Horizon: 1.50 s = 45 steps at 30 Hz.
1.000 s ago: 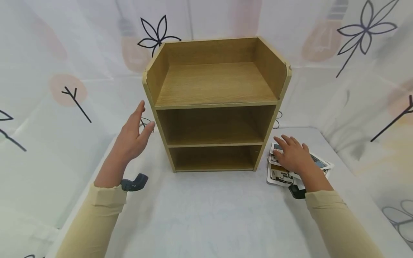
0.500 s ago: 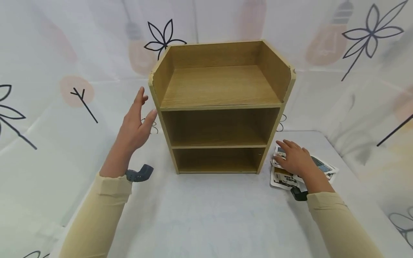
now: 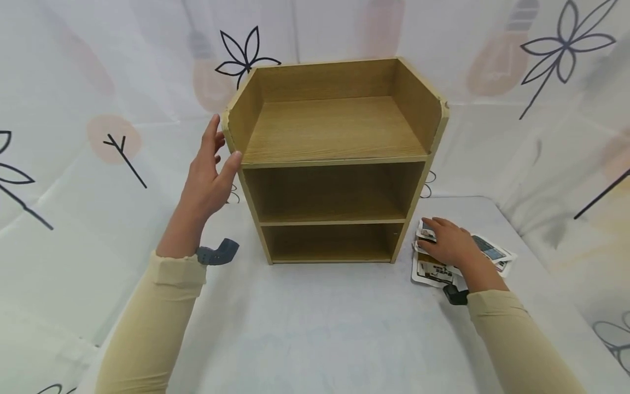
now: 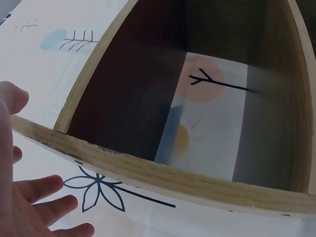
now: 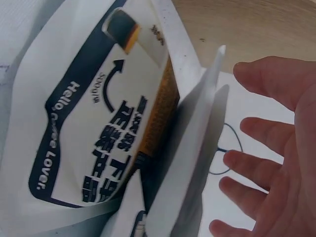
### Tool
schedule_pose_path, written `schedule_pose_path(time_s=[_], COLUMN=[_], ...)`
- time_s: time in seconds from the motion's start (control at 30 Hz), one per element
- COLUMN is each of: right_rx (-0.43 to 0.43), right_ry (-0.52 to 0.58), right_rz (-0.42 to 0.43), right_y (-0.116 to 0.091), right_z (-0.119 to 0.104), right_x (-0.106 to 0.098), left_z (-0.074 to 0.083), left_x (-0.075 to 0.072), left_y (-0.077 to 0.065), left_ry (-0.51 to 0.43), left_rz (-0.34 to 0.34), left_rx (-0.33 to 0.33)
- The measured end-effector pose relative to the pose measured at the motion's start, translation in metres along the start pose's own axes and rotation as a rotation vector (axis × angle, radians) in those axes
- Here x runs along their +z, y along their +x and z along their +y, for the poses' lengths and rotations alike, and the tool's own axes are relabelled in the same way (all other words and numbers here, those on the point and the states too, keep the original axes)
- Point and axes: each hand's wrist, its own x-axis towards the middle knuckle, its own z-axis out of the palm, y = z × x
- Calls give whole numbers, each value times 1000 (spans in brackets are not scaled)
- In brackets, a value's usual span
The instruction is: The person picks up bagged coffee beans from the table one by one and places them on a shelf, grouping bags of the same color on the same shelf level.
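Observation:
A light wooden shelf unit [image 3: 339,131] stands in the middle of the head view, with a walled top and two compartments below. My left hand [image 3: 204,172] is at its upper left edge, fingers extended. In the left wrist view, the thumb and spread fingers [image 4: 47,190] lie either side of the wooden edge; contact is uncertain. To the right of the shelf, my right hand [image 3: 450,245] hovers over several flat printed coffee packets [image 3: 429,272]. The right wrist view has its fingers [image 5: 261,136] spread beside the upright-looking packets [image 5: 74,123], gripping none.
A white cloth-covered table [image 3: 315,328] lies under everything. Behind and at the sides hangs a white printed backdrop [image 3: 162,82]. Dark wrist devices [image 3: 219,253] are worn on both wrists.
My left hand has risen along the shelf's left side and come closer to its edge. The right hand has shifted only slightly over the packets, its fingers lower.

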Motion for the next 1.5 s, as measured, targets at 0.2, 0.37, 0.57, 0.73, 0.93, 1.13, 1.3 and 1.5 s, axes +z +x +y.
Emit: schedule_pose_path(time_s=[0.2, 0.37, 0.57, 0.73, 0.93, 1.13, 1.3, 1.5], right_rx=[7, 20, 45, 78, 69, 36, 24, -13], right_ry=[-6, 6, 52, 75, 44, -7, -24, -14], right_rz=[-29, -60, -111, -149, -115, -20, 95, 285], right_y=[5, 8, 13, 14, 14, 12, 9, 1], right_z=[1, 5, 9, 8, 7, 6, 6, 6], right_x=[3, 7, 9, 8, 9, 12, 14, 16], left_z=[5, 9, 12, 15, 17, 18, 18, 17], left_x=[-2, -1, 1, 3, 3, 5, 7, 7], left_y=[6, 11, 19, 24, 29, 32, 31, 31], left_ry=[-27, -60, -67, -71, -68, -76, -64, -45], left_rz=[8, 8, 14, 4, 10, 25, 22, 17], left_rx=[-32, -30, -23, -53, -57, -56, -94, -84])
